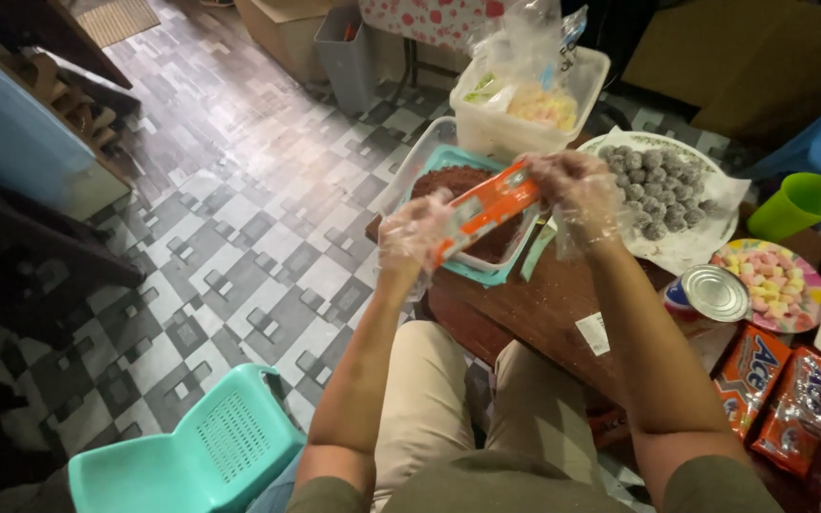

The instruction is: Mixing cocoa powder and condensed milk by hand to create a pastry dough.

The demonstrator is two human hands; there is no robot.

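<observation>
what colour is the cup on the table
Green cup, at the table's far right edge in the head view.

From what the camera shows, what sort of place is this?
Probably a home, with sweets being made at a low wooden table. The checkered tile floor, a teal plastic chair, and a plate of coated balls beside a plate of small marshmallows suggest it.
</observation>
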